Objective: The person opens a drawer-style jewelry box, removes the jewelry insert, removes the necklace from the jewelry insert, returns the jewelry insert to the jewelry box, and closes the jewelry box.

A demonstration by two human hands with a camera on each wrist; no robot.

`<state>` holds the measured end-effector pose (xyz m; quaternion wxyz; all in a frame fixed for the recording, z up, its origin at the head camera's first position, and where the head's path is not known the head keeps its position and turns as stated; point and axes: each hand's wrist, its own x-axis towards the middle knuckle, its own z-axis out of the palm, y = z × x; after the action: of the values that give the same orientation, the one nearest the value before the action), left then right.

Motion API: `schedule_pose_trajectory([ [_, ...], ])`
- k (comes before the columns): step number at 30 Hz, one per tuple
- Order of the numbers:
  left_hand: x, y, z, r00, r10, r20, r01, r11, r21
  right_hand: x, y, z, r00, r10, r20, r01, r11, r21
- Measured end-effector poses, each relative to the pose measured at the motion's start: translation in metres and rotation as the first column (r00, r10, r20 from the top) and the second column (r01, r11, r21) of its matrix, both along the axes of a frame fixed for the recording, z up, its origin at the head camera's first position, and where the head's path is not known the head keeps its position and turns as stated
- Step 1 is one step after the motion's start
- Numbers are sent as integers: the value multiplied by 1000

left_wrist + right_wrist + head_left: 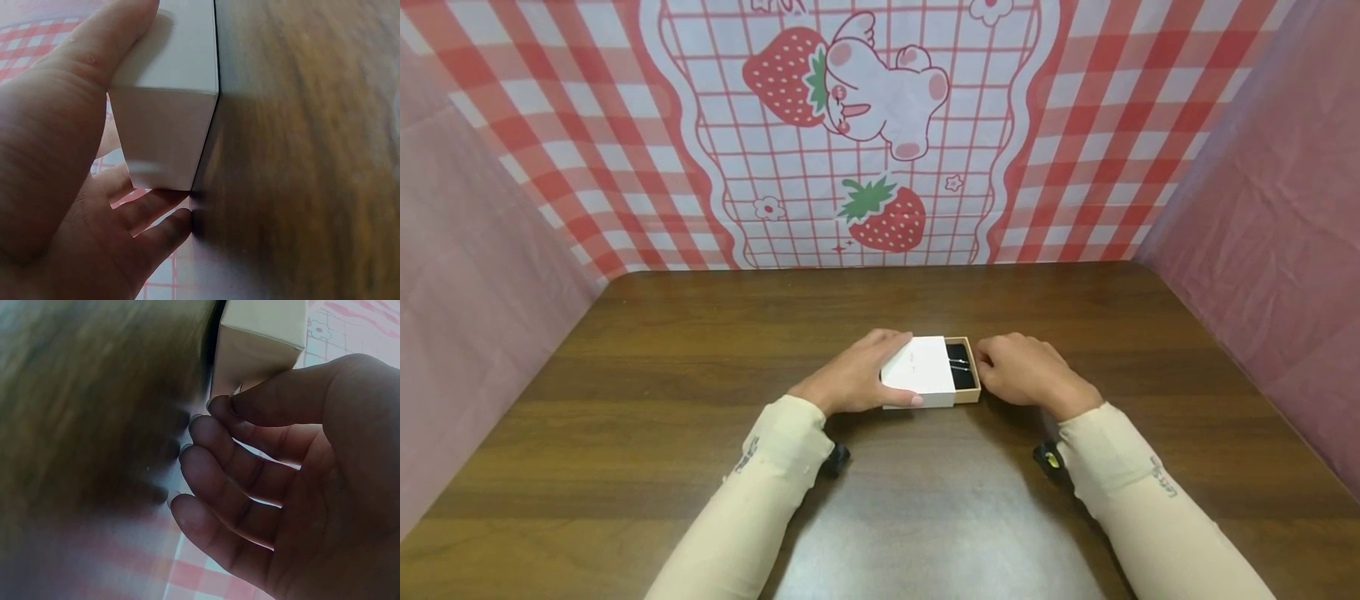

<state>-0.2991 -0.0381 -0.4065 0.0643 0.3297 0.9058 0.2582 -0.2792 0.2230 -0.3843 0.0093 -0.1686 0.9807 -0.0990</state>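
Where the fingers (225, 411) of your right hand (1026, 371) come together, thumb against index, they appear to pinch a small tab (237, 389) on the end of the drawer (967, 397); the other three curl loosely beside it, tips close to the worktop (910, 508); your left hand (857, 379) grips the white box cover (928, 371) across its width, thumb on the near side and fingers round the far one; the drawer stands partly out of the cover's right end, the two lying flat on the worktop between your hands; inside the drawer, a thin silver chain (958, 364) crosses a black pad (958, 352); beyond everything hangs a checked cloth (1097, 108); sliding the drawer within its cover seems the step in hand, though you cannot tell from one moment whether outward or inward; if outward, the next move calls for a level pull to your right against a firm but light left hold; squeezing the cover could bind the drawer, and lifting could jolt the chain.
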Motion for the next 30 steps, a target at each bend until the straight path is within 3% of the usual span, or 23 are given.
schedule_pose_trajectory([
  [30,0,0,-1,1000,5,6,-4,1000,-13,-1,2,0,1000,-15,25,14,1000,12],
])
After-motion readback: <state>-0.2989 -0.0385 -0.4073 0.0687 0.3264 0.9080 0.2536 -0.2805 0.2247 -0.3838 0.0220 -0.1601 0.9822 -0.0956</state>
